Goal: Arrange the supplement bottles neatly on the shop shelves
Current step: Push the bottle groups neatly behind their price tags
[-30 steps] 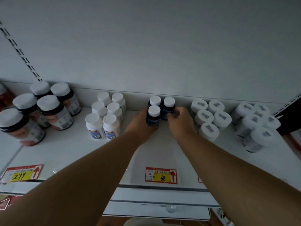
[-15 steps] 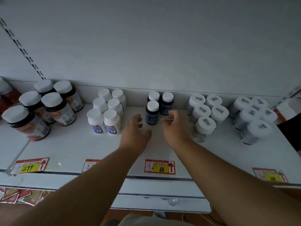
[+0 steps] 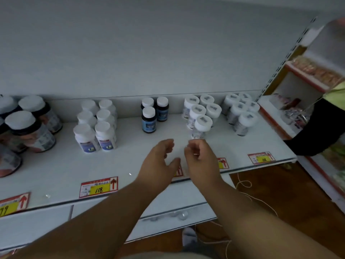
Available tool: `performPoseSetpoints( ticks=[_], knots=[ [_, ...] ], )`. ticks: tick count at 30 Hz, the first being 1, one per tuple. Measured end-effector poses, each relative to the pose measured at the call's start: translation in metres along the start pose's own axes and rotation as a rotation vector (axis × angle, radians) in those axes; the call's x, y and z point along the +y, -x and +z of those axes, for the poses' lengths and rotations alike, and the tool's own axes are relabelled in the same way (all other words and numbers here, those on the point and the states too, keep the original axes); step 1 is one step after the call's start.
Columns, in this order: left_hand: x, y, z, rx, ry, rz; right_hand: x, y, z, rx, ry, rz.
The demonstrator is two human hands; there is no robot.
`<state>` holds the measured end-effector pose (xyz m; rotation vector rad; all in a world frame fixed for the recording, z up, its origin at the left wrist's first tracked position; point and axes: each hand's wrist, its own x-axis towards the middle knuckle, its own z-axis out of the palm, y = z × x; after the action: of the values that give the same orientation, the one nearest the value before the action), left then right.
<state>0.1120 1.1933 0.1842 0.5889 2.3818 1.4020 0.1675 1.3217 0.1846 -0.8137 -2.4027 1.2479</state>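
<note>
Both hands hover empty over the bare front of the shelf (image 3: 56, 176). Left hand (image 3: 158, 161) relaxed, fingers loosely curled, thumb out, grasping nothing. Right hand (image 3: 200, 159) likewise holds nothing, fingers half curled just short of the nearest labelled-cap bottle (image 3: 201, 126).

Dark bottles (image 3: 152, 116) stand as a tight trio at the back of the shelf, two behind, one in front, upright, labels forward; apart from both hands. Judged tidy: grouped above their own price tag so stock reads by kind.

White bottles (image 3: 97, 124) to the left sit in two neat files. Large dark-collared jars (image 3: 29, 126) at far left look looser. Labelled-cap bottles run in two clusters to the right; the second cluster (image 3: 240, 113) sits near the shelf end, rows slightly staggered.

Price tag 118 (image 3: 99, 187) on the front lip.

Likely next: the right-hand clusters, since the hands sit nearest them.
</note>
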Motion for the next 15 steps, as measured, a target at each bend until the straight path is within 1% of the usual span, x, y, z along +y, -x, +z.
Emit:
performPoseSetpoints(
  ticks=[3, 7, 10, 13, 15],
  knots=[
    [0.008, 0.0, 0.004, -0.017, -0.019, 0.026, 0.007, 0.001, -0.012, 0.048, 0.008, -0.046],
    [0.013, -0.013, 0.016, 0.008, 0.019, -0.013, 0.024, -0.007, -0.022, 0.102, -0.014, -0.063],
    [0.028, -0.032, 0.035, 0.04, 0.195, -0.09, 0.036, -0.031, -0.048, 0.153, -0.058, -0.032],
    [0.045, -0.059, 0.054, 0.108, 0.412, -0.211, 0.041, -0.072, -0.07, 0.063, -0.176, 0.103],
    [0.053, -0.077, 0.066, 0.17, 0.546, -0.281, 0.042, -0.098, -0.077, 0.008, -0.301, 0.121]
  ],
)
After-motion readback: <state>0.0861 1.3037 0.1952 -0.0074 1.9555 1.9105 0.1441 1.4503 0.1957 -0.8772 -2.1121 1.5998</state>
